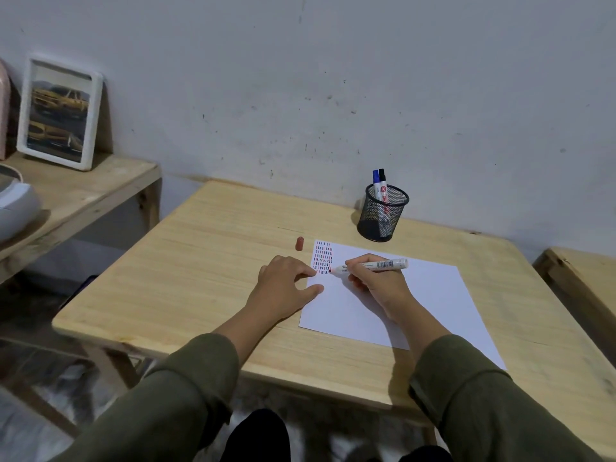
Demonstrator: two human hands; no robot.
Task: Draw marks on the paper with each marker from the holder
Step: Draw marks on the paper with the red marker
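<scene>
Now right hand (378, 283) grips red marker (373, 265), tip on paper (416, 295).

Marker (373, 265) mid-barrel hidden inside right hand (375, 283); paper (416, 295) near corner under right sleeve (483, 405); barrel print too small to read.

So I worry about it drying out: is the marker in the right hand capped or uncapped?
Uncapped. The marker shows a bare red tip at the paper; its red cap stands on the table.
</scene>
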